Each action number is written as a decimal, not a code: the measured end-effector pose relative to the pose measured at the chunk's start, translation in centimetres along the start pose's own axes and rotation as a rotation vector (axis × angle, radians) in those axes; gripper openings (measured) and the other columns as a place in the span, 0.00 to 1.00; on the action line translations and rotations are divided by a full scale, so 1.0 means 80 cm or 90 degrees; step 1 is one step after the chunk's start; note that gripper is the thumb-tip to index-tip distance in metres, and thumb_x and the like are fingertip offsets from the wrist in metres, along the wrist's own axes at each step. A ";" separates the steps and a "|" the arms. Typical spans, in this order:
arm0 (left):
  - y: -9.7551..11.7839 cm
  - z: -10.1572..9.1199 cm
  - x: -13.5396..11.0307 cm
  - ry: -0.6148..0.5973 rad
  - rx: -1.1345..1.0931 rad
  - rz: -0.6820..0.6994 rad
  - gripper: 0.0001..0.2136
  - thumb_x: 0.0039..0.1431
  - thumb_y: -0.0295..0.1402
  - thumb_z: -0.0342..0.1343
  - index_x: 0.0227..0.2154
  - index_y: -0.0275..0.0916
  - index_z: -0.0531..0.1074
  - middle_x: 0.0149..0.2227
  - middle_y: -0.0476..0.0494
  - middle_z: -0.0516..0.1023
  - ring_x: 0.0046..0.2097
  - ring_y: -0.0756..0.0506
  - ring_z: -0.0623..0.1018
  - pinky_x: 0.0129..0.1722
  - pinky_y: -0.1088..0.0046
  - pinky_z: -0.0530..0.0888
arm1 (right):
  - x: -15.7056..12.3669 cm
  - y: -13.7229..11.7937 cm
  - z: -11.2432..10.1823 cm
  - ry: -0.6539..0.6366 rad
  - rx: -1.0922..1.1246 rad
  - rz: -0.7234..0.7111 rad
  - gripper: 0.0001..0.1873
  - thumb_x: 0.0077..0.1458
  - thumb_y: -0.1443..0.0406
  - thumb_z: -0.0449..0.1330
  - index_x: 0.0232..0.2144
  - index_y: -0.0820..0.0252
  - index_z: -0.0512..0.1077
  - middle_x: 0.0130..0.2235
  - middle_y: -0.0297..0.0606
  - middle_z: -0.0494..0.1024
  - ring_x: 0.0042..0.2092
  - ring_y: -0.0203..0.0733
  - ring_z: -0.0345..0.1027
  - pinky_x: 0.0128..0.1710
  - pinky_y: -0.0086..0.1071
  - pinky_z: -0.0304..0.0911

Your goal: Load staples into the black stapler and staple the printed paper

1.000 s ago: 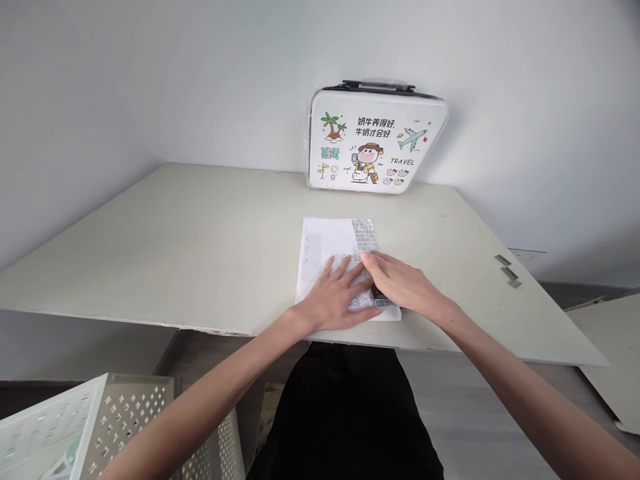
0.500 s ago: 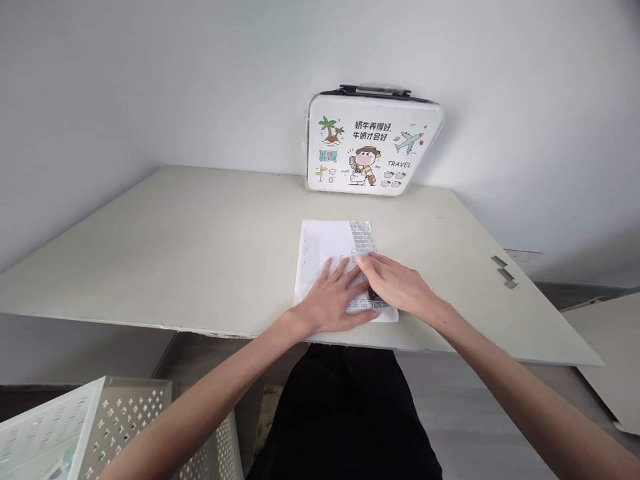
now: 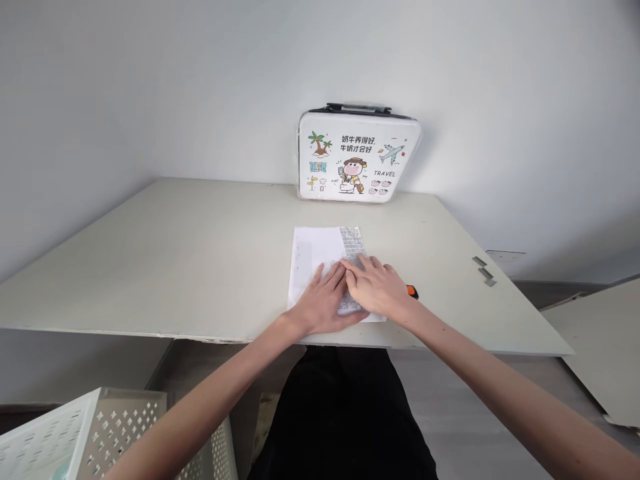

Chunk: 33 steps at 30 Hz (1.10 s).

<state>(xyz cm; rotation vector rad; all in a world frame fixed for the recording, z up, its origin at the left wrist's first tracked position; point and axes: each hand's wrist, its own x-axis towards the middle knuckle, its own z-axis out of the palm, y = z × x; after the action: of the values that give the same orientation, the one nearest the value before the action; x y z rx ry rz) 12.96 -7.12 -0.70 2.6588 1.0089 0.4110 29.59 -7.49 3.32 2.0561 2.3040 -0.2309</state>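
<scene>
A white printed sheet of paper (image 3: 303, 250) lies near the front edge of the table, with a grey brick-like patterned strip (image 3: 353, 241) along its right side. My left hand (image 3: 323, 303) rests flat on the sheet, fingers spread. Against it, my right hand (image 3: 377, 287) lies over the strip, its fingers stretched out and its thumb side meeting my left fingertips. Just past my right wrist, the end of an orange-and-black object (image 3: 412, 291) sticks out on the table. The rest of that object is hidden by the hand, so its kind cannot be told.
A white case (image 3: 367, 183) with cartoon prints and a black handle leans against the wall at the back of the table (image 3: 175, 260). Small metal pieces (image 3: 484, 272) sit near the right edge. Below left stands a white perforated basket (image 3: 123, 420).
My right hand has shifted onto the paper, its fingers now reaching further forward. A black item under it is hidden now, while an orange-and-black end shows on its right. The view has tilted slightly.
</scene>
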 end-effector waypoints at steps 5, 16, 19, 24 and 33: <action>0.000 -0.003 -0.002 0.004 0.003 -0.003 0.46 0.65 0.64 0.42 0.75 0.37 0.43 0.76 0.37 0.45 0.76 0.37 0.43 0.74 0.50 0.39 | 0.000 -0.007 -0.004 0.022 -0.001 -0.009 0.31 0.73 0.55 0.36 0.72 0.51 0.55 0.72 0.49 0.58 0.70 0.59 0.54 0.62 0.56 0.56; -0.015 -0.002 -0.019 -0.010 0.008 -0.019 0.45 0.66 0.64 0.41 0.74 0.35 0.45 0.75 0.35 0.44 0.76 0.36 0.42 0.74 0.53 0.36 | -0.044 0.052 0.018 0.312 0.265 -0.151 0.25 0.74 0.58 0.39 0.28 0.53 0.66 0.30 0.39 0.76 0.37 0.47 0.71 0.39 0.39 0.62; -0.019 -0.014 -0.033 -0.012 0.011 -0.019 0.44 0.67 0.63 0.43 0.75 0.38 0.42 0.75 0.37 0.44 0.75 0.37 0.44 0.74 0.54 0.38 | -0.063 0.076 0.037 0.283 0.306 -0.149 0.21 0.74 0.58 0.41 0.34 0.53 0.67 0.33 0.39 0.76 0.36 0.47 0.70 0.39 0.39 0.63; -0.046 -0.046 -0.069 -0.002 -0.014 -0.011 0.38 0.70 0.57 0.46 0.75 0.49 0.41 0.76 0.48 0.40 0.75 0.39 0.44 0.74 0.56 0.47 | -0.091 0.112 0.052 0.204 0.361 -0.096 0.14 0.71 0.52 0.49 0.48 0.50 0.69 0.47 0.41 0.77 0.45 0.48 0.72 0.40 0.38 0.68; -0.119 -0.100 -0.133 -0.066 0.075 -0.139 0.39 0.65 0.58 0.53 0.74 0.53 0.47 0.75 0.52 0.41 0.75 0.34 0.44 0.73 0.49 0.48 | -0.092 0.143 0.055 0.246 0.523 0.063 0.20 0.61 0.46 0.61 0.44 0.52 0.74 0.41 0.39 0.78 0.38 0.45 0.70 0.30 0.32 0.64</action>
<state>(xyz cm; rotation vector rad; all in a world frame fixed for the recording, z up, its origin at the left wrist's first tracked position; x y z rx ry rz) -3.22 -6.24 1.61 2.6005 1.3093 0.1702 41.50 -14.09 -0.99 2.7694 2.5828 -1.0034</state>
